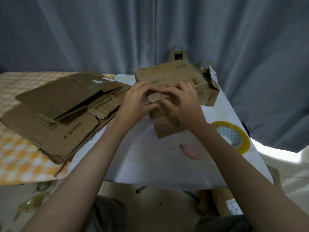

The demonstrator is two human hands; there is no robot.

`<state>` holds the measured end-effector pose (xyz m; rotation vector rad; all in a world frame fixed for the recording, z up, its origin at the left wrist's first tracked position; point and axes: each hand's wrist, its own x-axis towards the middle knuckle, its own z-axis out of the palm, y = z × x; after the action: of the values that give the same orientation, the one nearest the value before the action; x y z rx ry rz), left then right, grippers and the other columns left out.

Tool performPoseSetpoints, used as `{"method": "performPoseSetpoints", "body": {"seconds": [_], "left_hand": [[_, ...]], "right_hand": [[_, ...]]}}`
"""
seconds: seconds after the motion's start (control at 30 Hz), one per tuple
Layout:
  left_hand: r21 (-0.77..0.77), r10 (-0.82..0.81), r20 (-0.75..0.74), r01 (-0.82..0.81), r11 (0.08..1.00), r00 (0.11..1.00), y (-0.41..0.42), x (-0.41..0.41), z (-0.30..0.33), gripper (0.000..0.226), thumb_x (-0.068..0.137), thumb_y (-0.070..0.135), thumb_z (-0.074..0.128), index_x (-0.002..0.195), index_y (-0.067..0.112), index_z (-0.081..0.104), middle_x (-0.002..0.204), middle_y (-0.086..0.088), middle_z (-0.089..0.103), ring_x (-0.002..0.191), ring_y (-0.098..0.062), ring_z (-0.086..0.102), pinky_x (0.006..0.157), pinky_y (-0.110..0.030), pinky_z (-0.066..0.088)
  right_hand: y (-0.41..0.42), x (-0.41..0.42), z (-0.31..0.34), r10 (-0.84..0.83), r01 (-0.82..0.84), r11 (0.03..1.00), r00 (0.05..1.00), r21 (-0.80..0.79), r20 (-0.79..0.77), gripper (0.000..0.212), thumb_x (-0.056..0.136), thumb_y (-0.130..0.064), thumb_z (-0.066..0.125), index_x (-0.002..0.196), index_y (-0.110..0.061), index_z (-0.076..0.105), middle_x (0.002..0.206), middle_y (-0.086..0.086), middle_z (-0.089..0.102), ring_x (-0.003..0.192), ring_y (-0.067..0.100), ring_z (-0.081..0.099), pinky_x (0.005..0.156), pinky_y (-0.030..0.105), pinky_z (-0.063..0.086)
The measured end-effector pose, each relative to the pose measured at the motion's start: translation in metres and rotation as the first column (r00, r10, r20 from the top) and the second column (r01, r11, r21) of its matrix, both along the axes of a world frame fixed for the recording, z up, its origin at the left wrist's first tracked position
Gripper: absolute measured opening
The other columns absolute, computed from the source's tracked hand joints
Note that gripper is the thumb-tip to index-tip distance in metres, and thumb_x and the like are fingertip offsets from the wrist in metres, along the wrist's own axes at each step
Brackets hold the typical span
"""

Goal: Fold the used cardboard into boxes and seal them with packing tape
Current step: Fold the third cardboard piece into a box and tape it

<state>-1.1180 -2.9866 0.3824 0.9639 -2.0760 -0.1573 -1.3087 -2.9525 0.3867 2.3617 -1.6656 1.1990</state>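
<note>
Grey curtain (150, 30) behind, white-covered table (150, 164), orange checked cloth (20, 156)

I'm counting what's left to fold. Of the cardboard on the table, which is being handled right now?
The small box at centre, under both hands. The flat stack on the left and the boxes behind lie untouched.

We see flattened cardboard (55, 113) stacked left on the desk (150, 164), a small box (165, 121) centre, tape roll (234, 137) right.

Dim bluish light, glare at right edge, soft blur, wide-angle edge distortion
</note>
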Motion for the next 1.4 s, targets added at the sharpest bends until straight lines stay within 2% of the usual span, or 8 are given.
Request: {"method": "performPoseSetpoints", "body": {"seconds": [0.27,0.47,0.73,0.87,1.07,1.17,1.23,1.4], "left_hand": [[0.040,0.020,-0.035,-0.018,0.999,0.999,0.002,0.025,-0.006,0.048,0.067,0.026,0.090,0.110,0.010,0.075,0.119,-0.004,0.066,0.112,-0.015,0.061,0.100,-0.018,0.042],[0.040,0.050,-0.058,-0.048,0.998,0.997,0.005,0.025,-0.007,0.043,0.070,0.021,0.088,0.110,0.010,0.076,0.120,-0.003,0.067,0.113,-0.015,0.062,0.102,-0.021,0.043],[0.047,0.083,-0.106,-0.079,0.996,0.991,0.006,0.018,-0.013,0.047,0.066,0.031,0.090,0.106,0.011,0.075,0.121,-0.003,0.064,0.111,-0.010,0.058,0.102,-0.012,0.037],[0.061,0.145,-0.147,-0.138,0.989,0.978,0.007,0.014,-0.011,0.049,0.064,0.029,0.091,0.107,0.013,0.076,0.113,-0.005,0.060,0.107,-0.013,0.057,0.099,-0.016,0.041],[0.157,0.245,-0.248,-0.211,0.965,0.937,0.014,0.010,-0.010,0.046,0.069,0.021,0.089,0.112,0.016,0.075,0.101,0.003,0.064,0.087,-0.006,0.059,0.084,-0.013,0.049],[0.174,0.283,-0.286,-0.240,0.955,0.916,0.015,0.015,-0.005,0.042,0.071,0.013,0.087,0.111,0.014,0.075,0.101,0.002,0.066,0.084,0.003,0.059,0.085,-0.005,0.045],[0.196,0.306,-0.345,-0.250,0.948,0.887,0.017,0.022,0.000,0.040,0.072,0.010,0.086,0.110,0.016,0.075,0.103,0.002,0.069,0.086,-0.001,0.061,0.088,-0.013,0.050],[0.246,0.314,-0.433,-0.224,0.943,0.845,0.025,0.038,0.010,0.034,0.074,0.024,0.087,0.106,0.020,0.076,0.097,0.004,0.072,0.088,-0.011,0.067,0.086,-0.023,0.054]], "right_hand": [[-0.002,0.007,-0.005,-0.032,0.033,0.998,0.999,-0.051,0.026,0.022,0.087,-0.026,0.073,0.107,-0.018,0.077,0.107,0.005,0.064,0.102,0.023,0.046,0.091,0.032,0.029],[-0.005,0.002,-0.002,-0.022,0.026,0.999,0.996,-0.048,0.083,0.020,0.092,-0.033,0.068,0.106,-0.022,0.076,0.100,-0.009,0.060,0.098,0.010,0.043,0.091,0.033,0.035],[-0.013,-0.049,0.010,-0.355,0.365,0.931,0.903,0.005,0.243,0.021,0.096,-0.024,0.062,0.113,-0.017,0.072,0.116,0.003,0.061,0.116,0.022,0.049,0.100,0.026,0.036],[-0.016,-0.054,0.016,-0.358,0.339,0.933,0.851,0.119,0.384,0.024,0.094,-0.023,0.067,0.114,-0.013,0.072,0.110,0.001,0.069,0.101,0.013,0.063,0.094,0.028,0.052],[-0.015,-0.052,0.018,-0.379,0.290,0.925,0.650,0.246,0.659,0.023,0.084,-0.015,0.078,0.106,-0.013,0.076,0.079,-0.013,0.070,0.070,-0.015,0.063,0.067,0.000,0.046],[-0.010,-0.045,0.020,-0.374,0.235,0.927,0.591,0.291,0.715,0.022,0.081,-0.011,0.081,0.102,-0.015,0.077,0.072,-0.011,0.071,0.070,-0.007,0.067,0.081,0.012,0.055],[-0.005,-0.037,0.020,-0.365,0.193,0.930,0.579,0.313,0.729,0.020,0.081,-0.010,0.080,0.100,-0.017,0.077,0.073,-0.008,0.073,0.077,0.002,0.070,0.090,0.026,0.057],[0.009,-0.025,0.027,-0.301,0.071,0.944,0.584,0.322,0.754,0.023,0.086,-0.007,0.075,0.108,-0.012,0.074,0.102,0.025,0.070,0.095,0.029,0.071,0.093,0.040,0.057]]}}
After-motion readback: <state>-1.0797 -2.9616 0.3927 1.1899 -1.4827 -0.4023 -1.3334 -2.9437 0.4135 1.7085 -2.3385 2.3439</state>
